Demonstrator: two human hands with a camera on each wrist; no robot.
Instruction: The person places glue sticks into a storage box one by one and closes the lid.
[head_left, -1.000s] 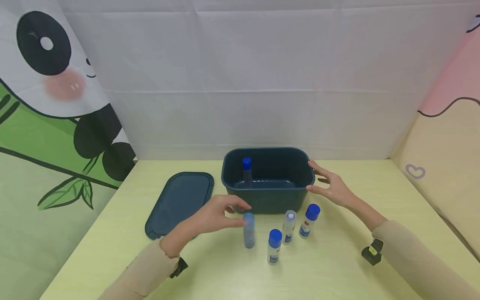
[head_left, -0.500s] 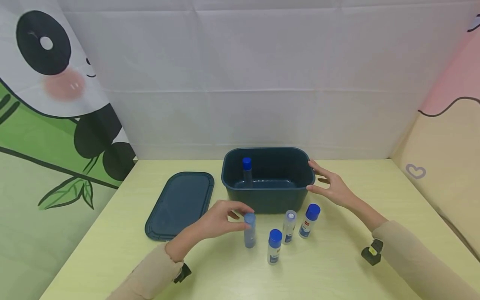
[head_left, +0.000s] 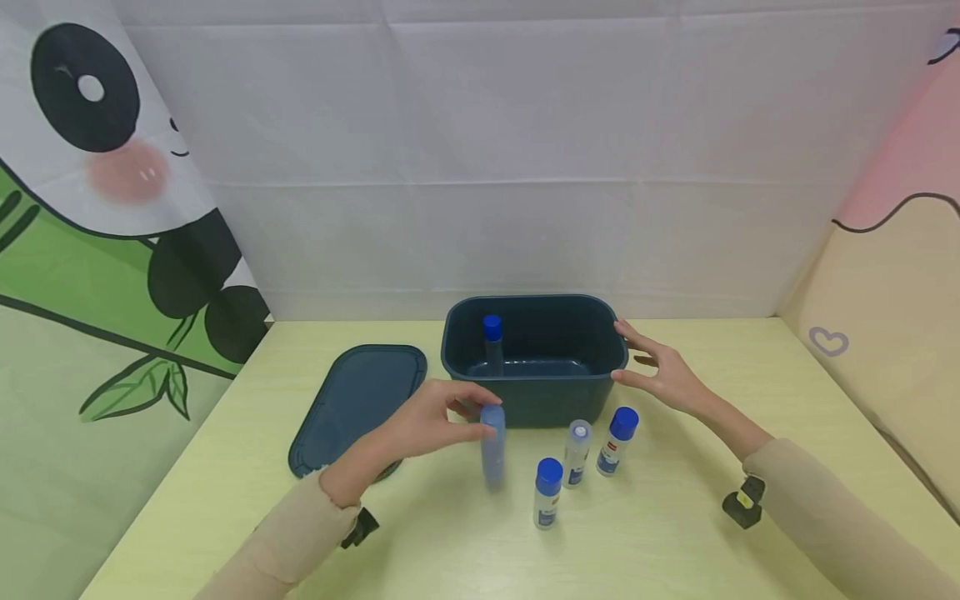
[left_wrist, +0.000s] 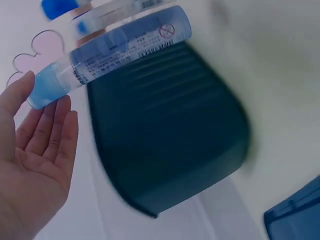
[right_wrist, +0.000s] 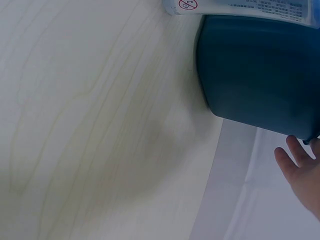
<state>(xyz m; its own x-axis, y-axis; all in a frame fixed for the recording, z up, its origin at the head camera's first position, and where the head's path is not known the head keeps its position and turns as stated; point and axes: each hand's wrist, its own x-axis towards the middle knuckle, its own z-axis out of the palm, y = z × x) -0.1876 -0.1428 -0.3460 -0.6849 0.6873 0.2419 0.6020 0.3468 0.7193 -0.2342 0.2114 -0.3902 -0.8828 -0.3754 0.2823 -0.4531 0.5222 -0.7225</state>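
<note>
Held bottle [head_left: 492, 450]: we saw it outside the dark box [head_left: 543, 402], in front of the near wall, toward its left end; the base was blurred, so we could not tell whether it touched the table [head_left: 420, 546].
Long axis: near upright, cap end up, the body running down from the fingertips.
Left hand [head_left: 431, 419]: nearer to the bottle, in from its left, thumb and fingers pinched on the cap end.
Key relation: as we judged it, the box's near wall stood between the bottle and the opening.
Right hand [head_left: 670, 379]: at the box's right end, fingertips at the rim, thumb and fingers spread apart.
Inside the box: we saw an inner bottle [head_left: 493, 346], upright, left of the middle.
Right of the held bottle: a front bottle [head_left: 548, 496], a clear-capped bottle [head_left: 577, 457] and a rightmost bottle [head_left: 617, 442], all upright.
Left of the box: a flat lid [head_left: 360, 400].
</note>
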